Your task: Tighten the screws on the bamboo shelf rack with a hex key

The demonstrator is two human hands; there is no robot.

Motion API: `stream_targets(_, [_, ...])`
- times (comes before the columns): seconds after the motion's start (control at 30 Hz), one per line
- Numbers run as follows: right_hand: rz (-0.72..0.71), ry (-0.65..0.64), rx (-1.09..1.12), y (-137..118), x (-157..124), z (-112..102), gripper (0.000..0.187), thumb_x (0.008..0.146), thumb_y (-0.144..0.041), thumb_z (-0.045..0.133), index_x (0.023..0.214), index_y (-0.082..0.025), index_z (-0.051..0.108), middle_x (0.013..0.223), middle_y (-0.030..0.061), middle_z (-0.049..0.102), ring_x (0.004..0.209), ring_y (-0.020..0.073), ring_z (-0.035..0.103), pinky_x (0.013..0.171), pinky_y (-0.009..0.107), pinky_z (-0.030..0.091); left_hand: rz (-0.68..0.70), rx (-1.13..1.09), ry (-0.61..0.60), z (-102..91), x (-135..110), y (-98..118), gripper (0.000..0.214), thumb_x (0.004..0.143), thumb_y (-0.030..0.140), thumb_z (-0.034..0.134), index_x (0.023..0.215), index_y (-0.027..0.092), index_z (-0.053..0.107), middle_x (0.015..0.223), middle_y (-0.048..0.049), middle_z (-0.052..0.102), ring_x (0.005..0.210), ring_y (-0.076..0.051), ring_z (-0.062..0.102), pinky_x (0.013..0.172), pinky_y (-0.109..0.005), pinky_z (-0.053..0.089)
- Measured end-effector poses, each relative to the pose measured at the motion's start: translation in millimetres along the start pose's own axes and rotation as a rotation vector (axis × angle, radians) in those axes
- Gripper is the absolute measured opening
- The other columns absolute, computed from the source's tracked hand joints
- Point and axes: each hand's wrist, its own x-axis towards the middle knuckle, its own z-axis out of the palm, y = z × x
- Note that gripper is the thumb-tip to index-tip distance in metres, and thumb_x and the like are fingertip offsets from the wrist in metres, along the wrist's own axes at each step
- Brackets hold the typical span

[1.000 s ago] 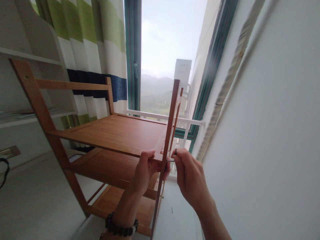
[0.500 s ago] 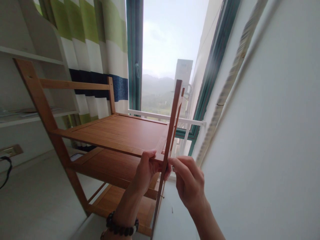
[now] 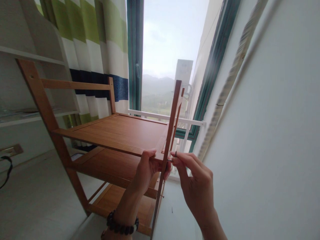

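A wooden shelf unit (image 3: 130, 131) with three tiers stands in front of me. My left hand (image 3: 147, 168) is closed around the front right corner of its top shelf, thumb on the board's front edge, other fingers partly hidden behind the upright post (image 3: 172, 123). On the post's outer side, my right hand (image 3: 196, 171) pinches a small metal hex key (image 3: 175, 154) between thumb and fingertips. One thin metal end meets the post level with the shelf edge. Lower on the post, a screw (image 3: 162, 196) sticks out.
A loose screw (image 3: 172, 209) lies on the pale surface to the right. The white wall (image 3: 270, 133) runs close along the right side. Behind stand a white railing (image 3: 150, 114), a window and a striped curtain (image 3: 97, 50). White built-in shelving (image 3: 37, 116) is on the left.
My right hand has turned and shifted slightly right and down, its fingers now more stretched, and the metal key shows more clearly. My left hand stays on the shelf corner.
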Motion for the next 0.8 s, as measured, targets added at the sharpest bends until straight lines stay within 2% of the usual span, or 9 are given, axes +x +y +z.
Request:
stream_targets(0.27, [0.041,-0.066,0.008,-3.2,-2.1,-8.8,0.016,0.082,-0.017,0.055,0.091,-0.022,0.067,0.085,0.0028,0.068,0.072,0.0133,0.064,0.066,0.023,0.05,0.004,-0.009,0.007,1.0,0.2,0.8,0.054,0.073,0.047,0.029,0.053,0.008,0.062,0.041,-0.0092,0.055,0.04,-0.018,0.049,0.049,-0.03,0.036])
stream_targets(0.37, [0.227,-0.073,0.102,-5.4,2.4,-8.4,0.012,0.081,-0.023,0.057,0.086,-0.021,0.068,0.073,0.001,0.066,0.05,0.0086,0.057,0.048,0.02,0.046,0.002,-0.02,0.0,2.7,-0.1,0.3,0.053,0.072,0.047,0.031,0.053,0.008,0.061,0.04,-0.0086,0.054,0.041,-0.018,0.05,0.049,-0.031,0.037])
stream_targets(0.47, [0.497,-0.123,0.32,-3.4,8.9,-5.1,0.018,0.078,-0.031,0.06,0.086,-0.017,0.067,0.062,-0.0005,0.061,0.036,0.004,0.044,0.032,0.016,0.034,0.018,-0.083,0.023,3.1,0.0,-1.1,0.047,0.071,0.045,0.034,0.058,0.009,0.062,0.047,-0.007,0.057,0.039,-0.016,0.047,0.045,-0.029,0.035])
stream_targets(0.57, [0.645,-0.146,0.573,4.4,12.4,-0.4,0.034,0.074,-0.035,0.064,0.104,-0.019,0.06,0.059,-0.0042,0.057,0.032,0.002,0.039,0.029,0.014,0.029,0.019,-0.101,0.043,1.8,0.7,-2.1,0.044,0.07,0.044,0.035,0.061,0.01,0.062,0.049,-0.0063,0.058,0.037,-0.016,0.046,0.042,-0.029,0.034])
stream_targets(0.67, [0.663,-0.129,0.729,14.3,11.4,4.7,0.05,0.074,-0.034,0.065,0.121,-0.025,0.049,0.058,-0.0072,0.053,0.032,0.0015,0.038,0.03,0.014,0.03,0.003,-0.063,0.002,0.8,1.0,-1.8,0.048,0.07,0.046,0.033,0.056,0.009,0.061,0.043,-0.007,0.055,0.038,-0.017,0.047,0.044,-0.029,0.035])
stream_targets(0.8, [0.582,-0.097,0.701,24.2,9.1,9.2,0.048,0.071,-0.034,0.067,0.116,-0.025,0.053,0.065,-0.0055,0.055,0.04,0.0038,0.046,0.033,0.015,0.035,0.001,-0.048,-0.033,0.8,0.5,-0.7,0.05,0.072,0.046,0.03,0.056,0.009,0.061,0.04,-0.0068,0.053,0.04,-0.017,0.047,0.046,-0.03,0.035])
